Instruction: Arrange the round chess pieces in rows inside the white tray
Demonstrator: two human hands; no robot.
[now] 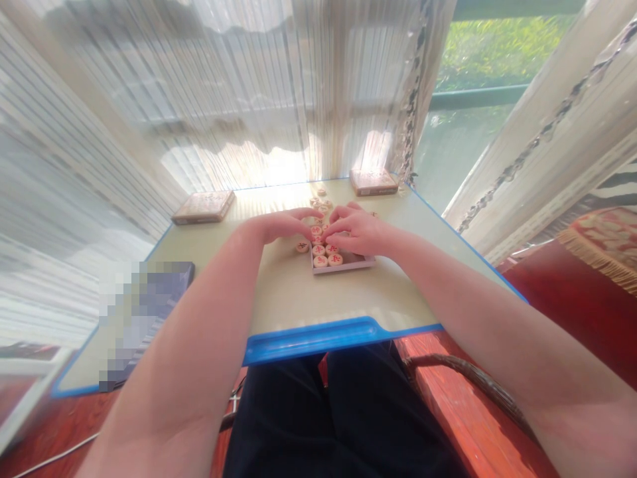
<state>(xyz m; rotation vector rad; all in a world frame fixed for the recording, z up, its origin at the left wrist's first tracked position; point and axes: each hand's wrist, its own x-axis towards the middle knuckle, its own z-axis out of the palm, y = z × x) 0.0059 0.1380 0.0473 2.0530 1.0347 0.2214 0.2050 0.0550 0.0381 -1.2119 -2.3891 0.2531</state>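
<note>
Both hands work over a shallow tray (343,269) of round wooden xiangqi pieces. Red-marked pieces (320,261) stand in rows along its left side. My left hand (283,226) reaches in from the left, thumb and fingers apart, the tips at the upper pieces of the left column. From the right, my right hand (355,229) bends over the tray, its fingers curled at a xiangqi piece (326,228) beside the left fingertips; part of the tray is hidden beneath it. A black-marked piece (302,246) lies on the table just left of the tray.
Several loose pieces (321,200) lie beyond the tray. Two flat boxes stand on the table's far side, one box (204,207) left and another box (374,182) right. A blurred-out dark flat item (154,318) lies left. Blue edging (313,338) rims the table (283,299).
</note>
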